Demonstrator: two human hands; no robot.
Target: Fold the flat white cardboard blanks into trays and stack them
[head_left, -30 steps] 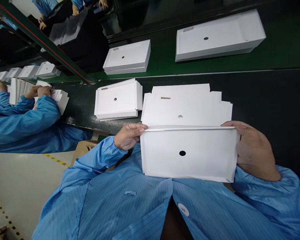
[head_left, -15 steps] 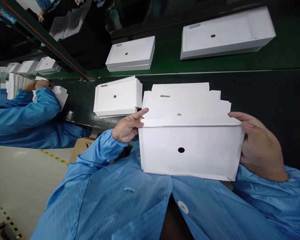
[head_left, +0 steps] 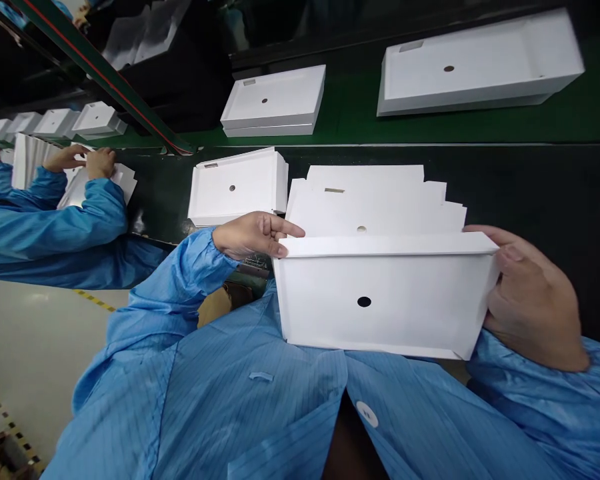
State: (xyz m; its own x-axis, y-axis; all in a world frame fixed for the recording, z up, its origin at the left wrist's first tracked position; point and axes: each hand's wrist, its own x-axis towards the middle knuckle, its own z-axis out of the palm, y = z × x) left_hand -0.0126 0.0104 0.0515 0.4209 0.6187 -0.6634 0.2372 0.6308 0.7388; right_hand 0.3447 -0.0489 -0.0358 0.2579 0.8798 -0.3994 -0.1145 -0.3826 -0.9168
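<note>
Close to my chest I hold a white cardboard tray (head_left: 410, 303) up on its edge, its inner face towards me and a round hole in it. My left hand (head_left: 253, 237) pinches its upper left corner between thumb and fingers. At the opposite upper corner, my right hand (head_left: 535, 293) grips the tray with the thumb on the near side and the index finger over the top. Behind its upper edge lies a flat white cardboard blank (head_left: 380, 197) with stepped edges, a slot and a round hole; its lower part is hidden by the tray.
Left of the blank stands a stack of folded white trays (head_left: 240, 187) on the dark table (head_left: 530, 180). Further back, more trays (head_left: 275, 103) and a longer stack (head_left: 480, 67) sit on a green strip. A green post (head_left: 105, 73) slants down. At left, a co-worker's hands (head_left: 100, 162) handle white cardboard.
The tray's top edge has tipped so that its upper flange shows wider. My left hand has risen slightly, its index finger over the edge. My right hand has shifted a little to the right.
</note>
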